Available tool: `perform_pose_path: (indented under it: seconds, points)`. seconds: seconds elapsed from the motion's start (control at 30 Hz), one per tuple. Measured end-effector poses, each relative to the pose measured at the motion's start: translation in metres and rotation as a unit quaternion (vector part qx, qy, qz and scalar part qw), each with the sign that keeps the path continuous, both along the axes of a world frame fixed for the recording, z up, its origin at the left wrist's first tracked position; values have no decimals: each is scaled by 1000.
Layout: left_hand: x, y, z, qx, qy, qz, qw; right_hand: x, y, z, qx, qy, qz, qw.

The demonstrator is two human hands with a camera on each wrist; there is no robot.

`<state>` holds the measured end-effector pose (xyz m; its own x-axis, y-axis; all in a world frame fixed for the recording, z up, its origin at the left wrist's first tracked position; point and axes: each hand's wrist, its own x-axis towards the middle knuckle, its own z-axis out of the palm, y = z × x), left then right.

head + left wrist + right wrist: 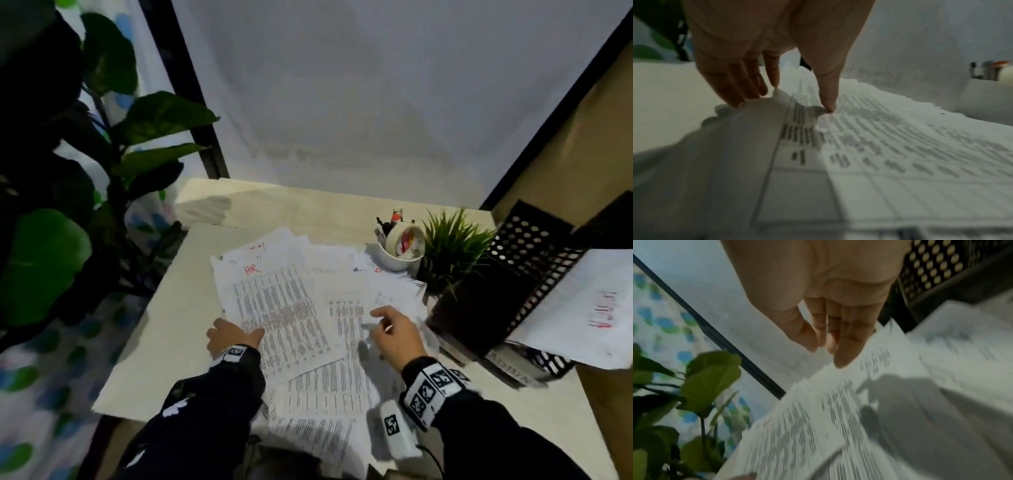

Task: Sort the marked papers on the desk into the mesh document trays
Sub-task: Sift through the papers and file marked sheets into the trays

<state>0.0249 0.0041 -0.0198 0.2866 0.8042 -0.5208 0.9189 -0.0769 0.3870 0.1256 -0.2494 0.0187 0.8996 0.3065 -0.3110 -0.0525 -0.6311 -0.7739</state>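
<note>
Several printed papers [342, 377] lie fanned across the white desk [164, 342]. The top sheet [274, 308] bears "HR" in red. My left hand [236, 330] pinches that sheet's left edge; in the left wrist view my left hand [795, 100] has its thumb on the print of the HR sheet [879, 138] and its fingers at the raised margin. My right hand [380, 318] hovers just above the papers with loose fingers and holds nothing, as the right wrist view of my right hand [826, 350] also shows. Black mesh trays [534, 274] stand at the right, one holding a red-marked sheet [582, 308].
A white cup [400, 260] with pens and a tape roll stands behind the papers, next to a small potted plant [452, 246]. A large leafy plant [68, 171] fills the left side, beyond the desk's edge. A white board forms the back wall.
</note>
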Motion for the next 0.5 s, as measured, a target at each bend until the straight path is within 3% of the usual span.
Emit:
perform_pose_path:
  seconds: [0.2,0.37,0.5]
  points:
    - [-20,11,-7,16,-106,21,994,-23,31,-38,-27,139,48,989]
    - [-32,19,-2,62,-109,-51,991,-32,34,-43,-43,125,31,991]
    - [-45,9,13,112,-226,-54,966,-34,31,-43,-33,126,1,991]
